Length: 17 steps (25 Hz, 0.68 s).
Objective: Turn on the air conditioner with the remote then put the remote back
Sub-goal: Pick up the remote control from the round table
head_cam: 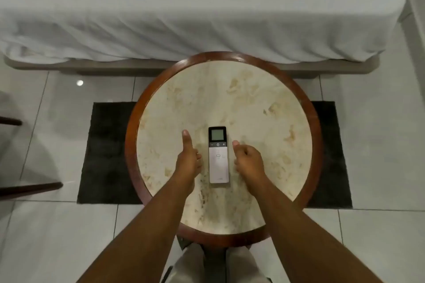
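Note:
A slim white remote (218, 156) with a dark top and small grey screen lies flat on the round marble table (253, 107), screen end pointing away from me. My left hand (189, 158) rests just left of it, fingers curled and thumb stretched forward, holding nothing. Just right of the remote sits my right hand (247, 160), fingers curled in with the thumb out, close to the remote's edge and gripping nothing. No air conditioner is in view.
The table has a dark wooden rim (131, 135) and stands on a black rug (103, 153) over white floor tiles. A bed with a white sheet (184, 18) runs across behind the table. Dark chair legs (30, 188) show at the left.

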Tool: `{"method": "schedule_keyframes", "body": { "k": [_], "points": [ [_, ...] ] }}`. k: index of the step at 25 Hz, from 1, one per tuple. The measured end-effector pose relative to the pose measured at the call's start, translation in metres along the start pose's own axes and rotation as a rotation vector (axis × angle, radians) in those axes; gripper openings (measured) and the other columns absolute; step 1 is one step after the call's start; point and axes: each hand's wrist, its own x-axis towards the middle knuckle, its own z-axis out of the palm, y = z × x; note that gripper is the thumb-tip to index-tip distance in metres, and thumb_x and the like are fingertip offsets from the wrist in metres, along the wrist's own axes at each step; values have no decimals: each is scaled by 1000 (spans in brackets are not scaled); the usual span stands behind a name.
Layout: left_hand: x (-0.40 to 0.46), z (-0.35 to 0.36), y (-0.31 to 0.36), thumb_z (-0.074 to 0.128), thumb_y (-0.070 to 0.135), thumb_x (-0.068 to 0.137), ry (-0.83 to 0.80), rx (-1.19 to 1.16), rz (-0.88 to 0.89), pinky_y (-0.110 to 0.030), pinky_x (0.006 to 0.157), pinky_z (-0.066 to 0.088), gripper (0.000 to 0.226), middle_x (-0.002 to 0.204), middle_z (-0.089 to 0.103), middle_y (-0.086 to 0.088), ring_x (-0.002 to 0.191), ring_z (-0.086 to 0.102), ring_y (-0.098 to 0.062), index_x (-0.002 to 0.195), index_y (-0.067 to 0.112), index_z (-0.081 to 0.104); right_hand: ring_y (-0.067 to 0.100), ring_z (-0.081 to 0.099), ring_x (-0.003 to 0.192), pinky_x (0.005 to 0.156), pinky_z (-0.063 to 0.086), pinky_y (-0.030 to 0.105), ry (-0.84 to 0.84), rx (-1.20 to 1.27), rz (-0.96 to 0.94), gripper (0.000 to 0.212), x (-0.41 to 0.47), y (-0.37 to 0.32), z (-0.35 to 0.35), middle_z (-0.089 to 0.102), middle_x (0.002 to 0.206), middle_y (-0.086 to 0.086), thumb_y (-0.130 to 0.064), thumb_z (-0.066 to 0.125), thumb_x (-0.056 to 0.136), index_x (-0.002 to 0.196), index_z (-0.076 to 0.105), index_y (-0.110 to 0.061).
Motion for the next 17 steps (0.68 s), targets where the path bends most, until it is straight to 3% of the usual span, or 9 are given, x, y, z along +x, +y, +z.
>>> {"method": "schedule_keyframes", "body": {
  "k": [2,5,7,10,13,17],
  "points": [
    [8,12,-3,20,85,75,25,-54,26,-33,78,46,77,83,64,-2,75,61,-17,79,18,57,21,56,78,72,48,35,56,-25,-4,43,11,2,14,62,86,8,-45,51,95,86,59,-5],
    [16,16,-10,18,84,77,-8,-40,41,-30,66,49,78,60,73,3,56,70,-11,63,21,61,20,57,67,59,44,30,99,-64,4,44,20,3,29,67,78,9,-40,50,97,78,63,-2],
    [18,14,-11,16,86,75,-35,-29,37,-30,63,48,86,65,76,4,59,72,-11,54,24,72,20,55,62,56,40,29,108,-85,8,46,26,4,32,62,67,3,-41,50,97,63,56,-11],
    [16,14,-11,14,86,74,-56,-35,14,-32,65,49,86,75,78,1,66,74,-14,59,30,78,19,56,57,53,40,28,79,-90,12,49,27,3,35,61,64,2,-47,51,95,57,50,-16],
    [4,17,-7,16,86,74,-78,-34,4,-30,65,50,88,76,78,0,68,74,-14,71,24,78,28,65,70,65,49,36,45,-78,64,47,16,0,37,68,77,10,-50,52,93,64,53,-13],
    [-30,24,16,15,90,63,-157,11,15,-29,72,51,105,99,75,-6,87,71,-20,106,13,72,34,67,87,85,54,44,57,3,78,51,-8,-20,18,70,93,17,-49,49,95,95,66,-1]
  ]
}}
